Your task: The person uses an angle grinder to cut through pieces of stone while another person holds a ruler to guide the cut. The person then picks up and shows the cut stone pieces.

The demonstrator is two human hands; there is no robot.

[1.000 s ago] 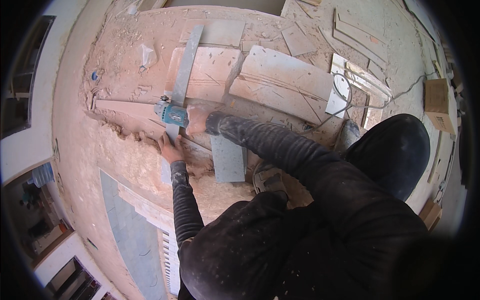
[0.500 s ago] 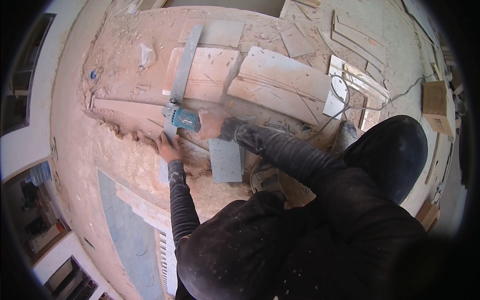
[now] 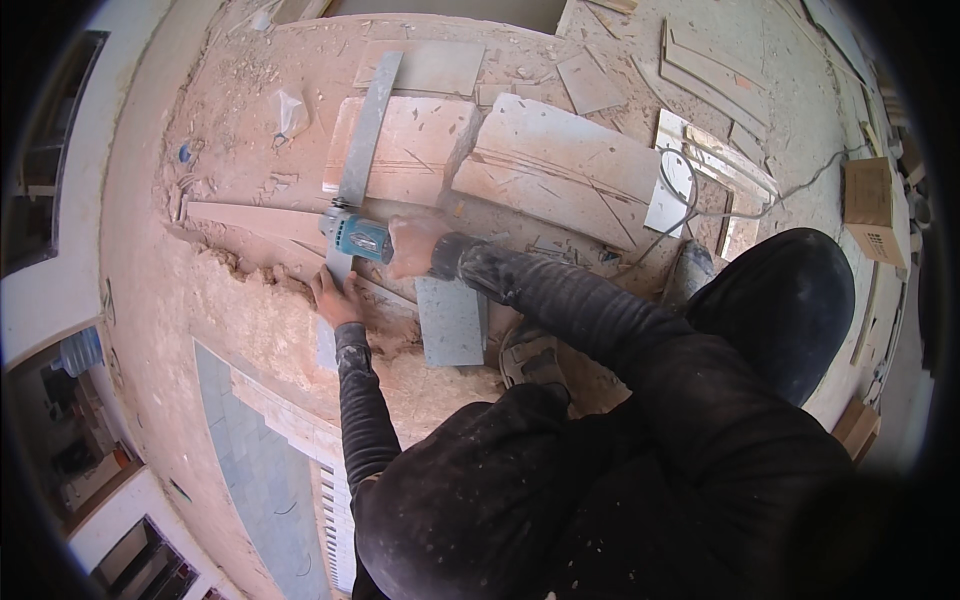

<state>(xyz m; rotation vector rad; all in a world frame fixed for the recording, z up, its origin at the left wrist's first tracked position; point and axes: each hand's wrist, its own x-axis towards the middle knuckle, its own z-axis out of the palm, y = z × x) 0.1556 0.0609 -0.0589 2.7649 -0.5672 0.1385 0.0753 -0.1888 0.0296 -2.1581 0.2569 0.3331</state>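
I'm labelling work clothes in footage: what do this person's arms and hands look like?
The left hand and right hand show no gloves. The left sleeve and right sleeve are long, dark and wrinkled, reaching the wrists, with pale, dusty smudges on the forearms.

Scattered things on a dusty floor point(image 3: 235, 110)

A crumpled plastic bag point(image 3: 290, 115) lies right of a blue object point(image 3: 185, 152), too small to recognise. On the right side stands a brown cardboard box point(image 3: 872, 212). On the left, a bluish plastic container point(image 3: 82, 350) is seen at a wall opening point(image 3: 70, 415).
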